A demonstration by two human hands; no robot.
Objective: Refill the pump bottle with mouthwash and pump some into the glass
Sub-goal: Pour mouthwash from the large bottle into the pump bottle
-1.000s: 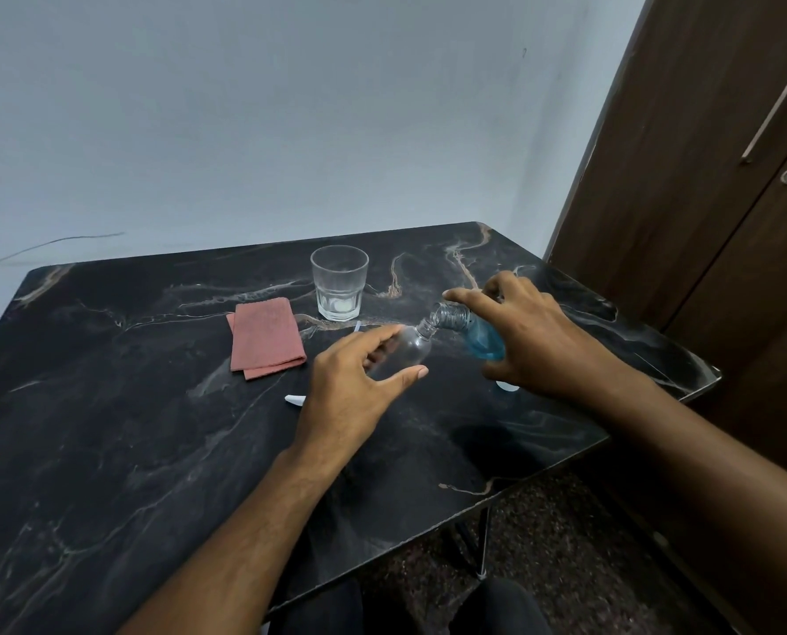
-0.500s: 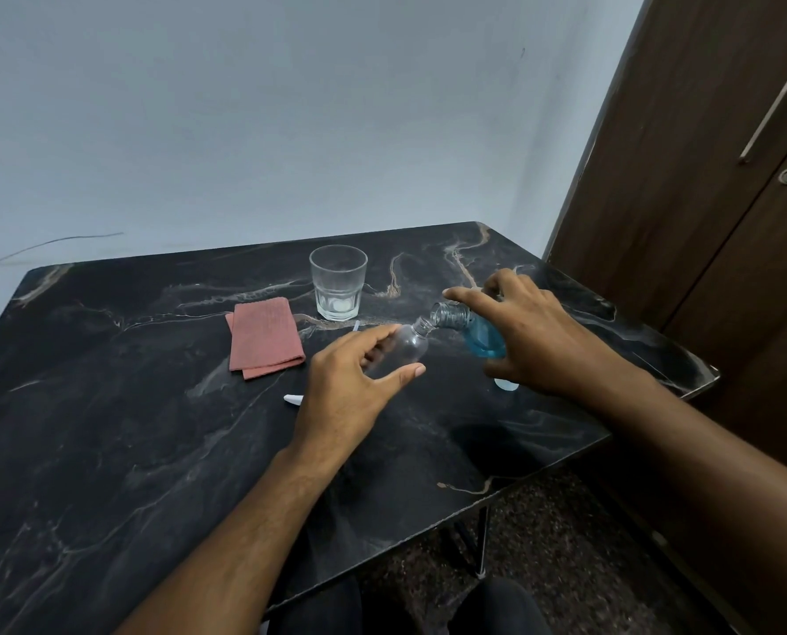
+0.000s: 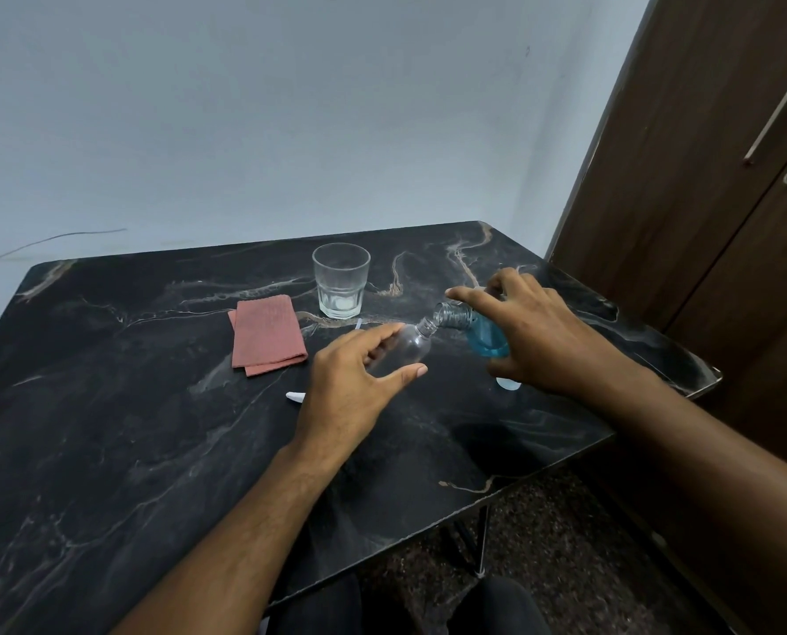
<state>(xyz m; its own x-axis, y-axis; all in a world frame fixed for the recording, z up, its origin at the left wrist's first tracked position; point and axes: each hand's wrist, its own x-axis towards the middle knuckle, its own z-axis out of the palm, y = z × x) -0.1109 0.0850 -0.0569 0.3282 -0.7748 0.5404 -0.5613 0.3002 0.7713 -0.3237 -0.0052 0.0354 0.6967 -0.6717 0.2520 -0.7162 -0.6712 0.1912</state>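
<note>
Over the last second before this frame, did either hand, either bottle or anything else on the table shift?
Hardly anything. The right hand keeps the mouthwash bottle tipped, its mouth at the neck of the small clear bottle, which the left hand still holds tilted. No grip was taken or released. The glass and the red cloth stayed put.

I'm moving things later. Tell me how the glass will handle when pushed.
The glass looks thick-walled, so probably heavy for its size and breakable. Standing upright on the smooth table, it would likely slide rather than tip.

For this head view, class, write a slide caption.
Right hand tips mouthwash bottle toward pump bottle in left hand.
</note>
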